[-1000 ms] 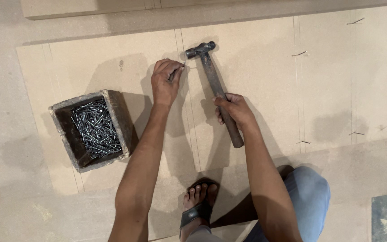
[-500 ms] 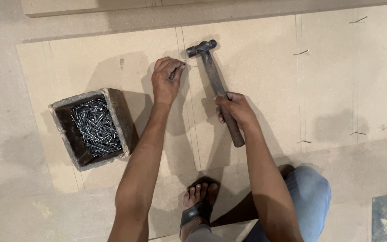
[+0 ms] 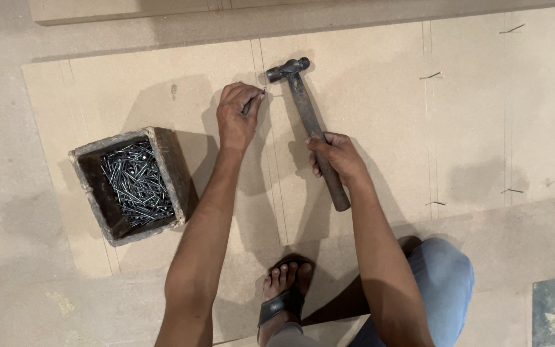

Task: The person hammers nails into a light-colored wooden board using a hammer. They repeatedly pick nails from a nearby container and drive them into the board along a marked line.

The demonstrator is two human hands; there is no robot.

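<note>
- Left hand pinches a nail upright on the board, just beside the hammer head.
- Right hand is closed around the hammer handle.
- Risk: a glancing blow could strike the fingers or bend the nail, since the grip sits mid-handle.
- Box of nails sits left of the hammer, well apart.

Both bare forearms reached forward from the bottom of the view. The left hand was curled knuckles-up, its fingertips pinched tightly together. The right hand lay lower, its grip wrapped closed, thumb across the top. A sandalled foot rested between the arms.
</note>
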